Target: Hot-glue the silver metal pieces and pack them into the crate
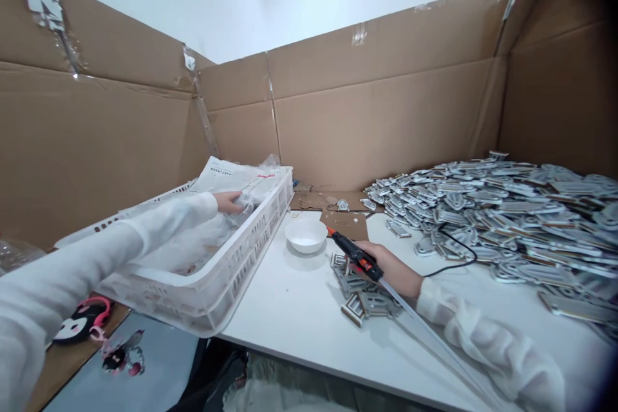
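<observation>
My left hand reaches into the white plastic basket, its fingers closed on a clear plastic bag beside a white printed sheet. In my right hand is a black hot glue gun with an orange tip, pointing left. A long clear glue stick runs out of its back. Just left of the tip stands a white bowl. Several flat grey-and-white pieces lie under and in front of my right hand.
A large heap of flat grey-and-white pieces covers the right of the white table. A black cord runs from it. Cardboard walls enclose the table. Charms lie at lower left, below the basket.
</observation>
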`<action>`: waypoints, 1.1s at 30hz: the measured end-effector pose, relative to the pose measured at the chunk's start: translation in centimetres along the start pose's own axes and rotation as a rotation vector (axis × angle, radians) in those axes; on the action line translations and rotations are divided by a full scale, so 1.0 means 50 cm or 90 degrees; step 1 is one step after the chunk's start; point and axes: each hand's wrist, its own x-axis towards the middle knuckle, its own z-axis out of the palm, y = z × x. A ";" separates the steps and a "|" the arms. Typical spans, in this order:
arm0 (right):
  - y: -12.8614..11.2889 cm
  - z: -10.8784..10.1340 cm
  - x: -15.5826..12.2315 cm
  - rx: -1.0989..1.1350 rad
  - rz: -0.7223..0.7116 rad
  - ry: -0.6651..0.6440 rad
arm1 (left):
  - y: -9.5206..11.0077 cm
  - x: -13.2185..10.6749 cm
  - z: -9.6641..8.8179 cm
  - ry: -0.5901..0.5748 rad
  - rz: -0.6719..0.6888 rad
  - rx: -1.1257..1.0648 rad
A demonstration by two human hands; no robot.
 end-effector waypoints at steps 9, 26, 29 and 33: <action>0.049 -0.008 0.009 -0.020 0.113 0.255 | 0.231 0.015 0.023 -0.223 0.036 -0.202; 0.128 -0.033 0.025 0.008 0.386 0.340 | 0.444 -0.017 0.230 -0.172 0.465 0.222; 0.131 -0.032 0.025 0.000 0.383 0.336 | 0.436 -0.006 0.226 -0.185 0.406 0.166; 0.131 -0.031 0.022 -0.011 0.368 0.325 | 0.424 0.024 0.219 -0.130 0.389 0.096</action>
